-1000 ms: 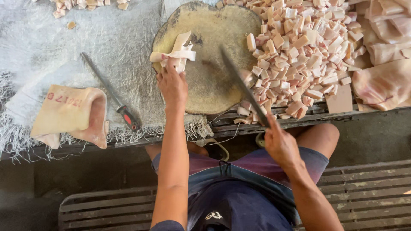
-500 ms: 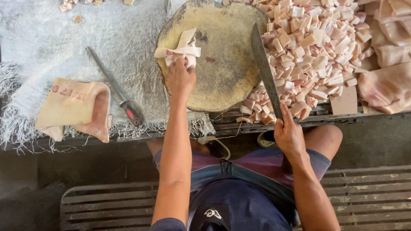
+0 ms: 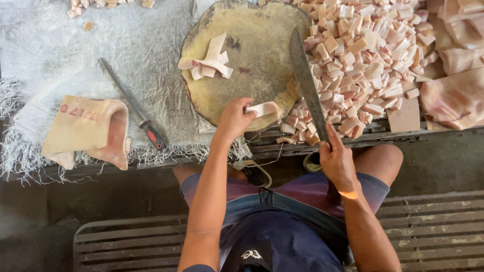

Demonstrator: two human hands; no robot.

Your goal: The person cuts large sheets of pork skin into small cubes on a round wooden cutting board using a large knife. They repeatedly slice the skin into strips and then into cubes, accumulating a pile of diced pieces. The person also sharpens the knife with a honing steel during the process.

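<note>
item: cutting station, seen from above, worker seated on a slatted bench [image 3: 433, 226].

left hand [image 3: 234, 118]: closed on a pale strip [image 3: 262, 108] at the near edge of the round board [image 3: 262, 65]; fingers curled over one end, the other end free on the wood.

right hand [image 3: 337, 162]: clamped on the handle of a long cleaver [image 3: 306, 83]. blade lies flat along the board's right edge, tip pointing away, just beside the cube pile [image 3: 363, 55]. the hands are well apart.

on the board: a small heap of cut strips [image 3: 206, 63] near the far left, apart from the held strip.

right of the board: a dense pile of pale pink cubes, some spilling toward the table edge; larger uncut slabs [image 3: 454, 95] at far right.

left of the board: a thin knife [image 3: 133, 108] with a red-and-black handle on white woven sheeting [image 3: 75, 60]; a folded skin slab [image 3: 85, 128] with red markings near the frayed edge.

risks, as judged:
- the strip sits at the board's near rim; a slip there could drop it between the table slats.
- left fingers cover much of the strip; a chop close to them could catch a fingertip.
- fatty surfaces probably make both grip and board slick, so the blade may skid.
- cubes at the table edge could be knocked off by the blade's sweep.
</note>
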